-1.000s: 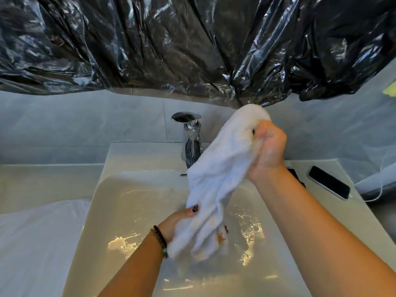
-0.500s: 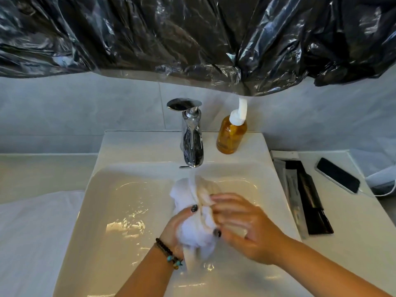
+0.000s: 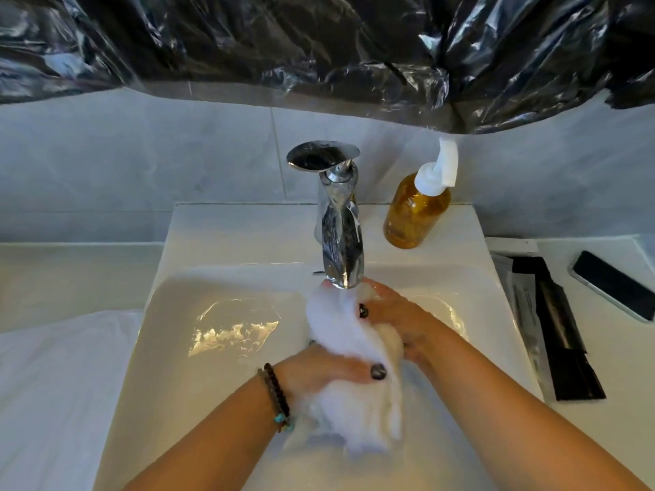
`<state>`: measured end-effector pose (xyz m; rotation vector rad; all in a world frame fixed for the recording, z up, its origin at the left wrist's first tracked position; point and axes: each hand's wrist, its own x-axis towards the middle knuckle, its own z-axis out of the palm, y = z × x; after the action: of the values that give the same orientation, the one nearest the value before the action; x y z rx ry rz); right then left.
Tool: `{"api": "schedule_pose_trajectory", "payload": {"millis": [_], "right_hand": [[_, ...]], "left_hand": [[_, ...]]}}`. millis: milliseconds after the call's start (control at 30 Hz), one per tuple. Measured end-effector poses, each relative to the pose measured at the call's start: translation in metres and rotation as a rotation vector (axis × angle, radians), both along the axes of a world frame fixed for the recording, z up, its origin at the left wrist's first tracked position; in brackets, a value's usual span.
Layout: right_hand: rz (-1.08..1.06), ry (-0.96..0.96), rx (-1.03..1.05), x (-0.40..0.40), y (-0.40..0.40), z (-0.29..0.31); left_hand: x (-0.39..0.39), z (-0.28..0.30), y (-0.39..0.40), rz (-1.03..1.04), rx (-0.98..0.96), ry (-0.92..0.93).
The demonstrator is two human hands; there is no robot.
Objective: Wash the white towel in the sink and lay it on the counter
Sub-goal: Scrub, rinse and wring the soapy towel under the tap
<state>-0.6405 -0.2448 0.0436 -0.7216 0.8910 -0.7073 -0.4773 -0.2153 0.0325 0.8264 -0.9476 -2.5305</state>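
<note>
Both hands, left (image 3: pixel 319 372) and right (image 3: pixel 393 313), grip towel (image 3: pixel 340 334) under faucet (image 3: pixel 340 242).

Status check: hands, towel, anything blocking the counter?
Left hand and right hand both grip white towel in sink, under faucet. Not yet laid out. Phone and dark packets on right counter.

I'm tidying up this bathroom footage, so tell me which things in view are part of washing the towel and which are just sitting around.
Part of the job:
white towel, gripped by left hand and right hand
faucet
sink
counter

Just lying about:
amber soap bottle
phone
black packets
black plastic sheet
</note>
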Motion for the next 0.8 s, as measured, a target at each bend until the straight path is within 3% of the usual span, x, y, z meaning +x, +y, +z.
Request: {"api": "schedule_pose_trajectory", "payload": {"millis": [133, 267, 367, 433, 533, 600, 667, 733, 800], "right_hand": [[0.054, 0.267, -0.138, 0.005, -0.006, 0.015], [-0.092, 0.491, -0.236, 0.022, 0.004, 0.014], [-0.185, 0.581, -0.253, 0.024, 0.006, 0.013], [-0.177, 0.421, -0.227, 0.014, 0.002, 0.021], [-0.187, 0.088, -0.18, -0.004, -0.006, 0.025], [-0.224, -0.086, -0.145, -0.008, -0.009, 0.021], [-0.225, -0.142, -0.143, -0.004, -0.012, 0.019], [-0.227, -0.075, -0.135, 0.001, -0.014, 0.019], [-0.228, 0.11, -0.169, 0.001, -0.016, 0.023]], "left_hand": [[-0.013, 0.002, 0.01, 0.241, -0.261, -0.284], [-0.018, -0.011, 0.018, 0.353, -0.441, -0.53], [-0.02, -0.011, 0.017, 0.357, -0.415, -0.449], [-0.011, -0.007, 0.013, 0.325, -0.273, -0.272], [0.017, -0.006, 0.014, 0.164, 0.072, 0.204], [0.021, -0.018, 0.011, 0.174, 0.248, 0.211], [0.013, -0.012, 0.011, 0.181, 0.276, 0.257], [-0.006, -0.003, 0.019, 0.19, 0.184, 0.357], [-0.013, -0.002, 0.03, 0.276, 0.325, 0.134]]}}
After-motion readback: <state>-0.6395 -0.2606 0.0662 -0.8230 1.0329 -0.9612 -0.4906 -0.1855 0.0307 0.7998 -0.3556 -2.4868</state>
